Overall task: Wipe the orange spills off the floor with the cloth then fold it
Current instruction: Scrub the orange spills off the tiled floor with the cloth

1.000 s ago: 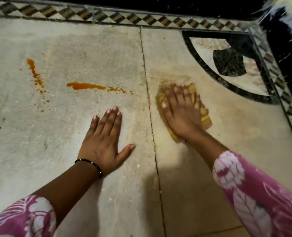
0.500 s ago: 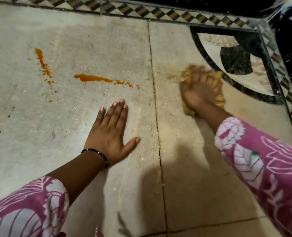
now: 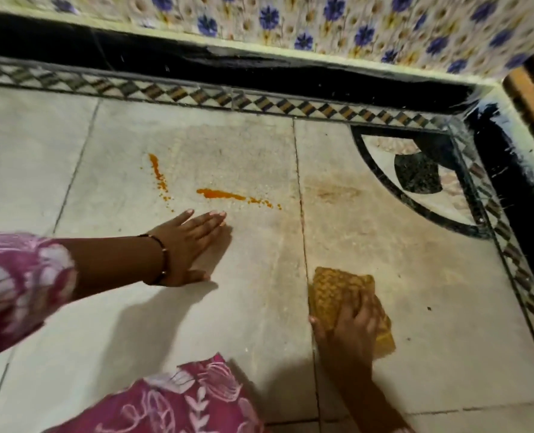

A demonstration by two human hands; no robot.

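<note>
Kneeling low over the floor (image 3: 259,307), the person has the job only partly done, as I judge it. Going from the left of the frame: a pink patterned sleeve (image 3: 19,285) leads to the left hand (image 3: 187,245), which lies flat on the tile with fingers spread wide, holding nothing and seemingly just bracing. Just above its fingertips, left of centre, the orange spills (image 3: 220,193) are unwiped: one streak (image 3: 158,173) running down and to the right from the upper left, and a second nearly level streak trailing off into droplets toward the tile joint (image 3: 301,214). Right of that joint, a faint brownish smear (image 3: 334,192) stains the tile; I take it for a patch already wiped, though the blur makes that uncertain. Lower right of centre sits the cloth (image 3: 337,289), a yellow woven rag pressed to the floor beside the joint under the right hand (image 3: 350,329), whose fingers are splayed over its lower half, pinning it down. The cloth's long axis runs diagonally, from upper left near the joint toward the lower right, its free end pointing up the frame toward the smear. Both streaks remain to be cleared, and the folding after that.
</note>
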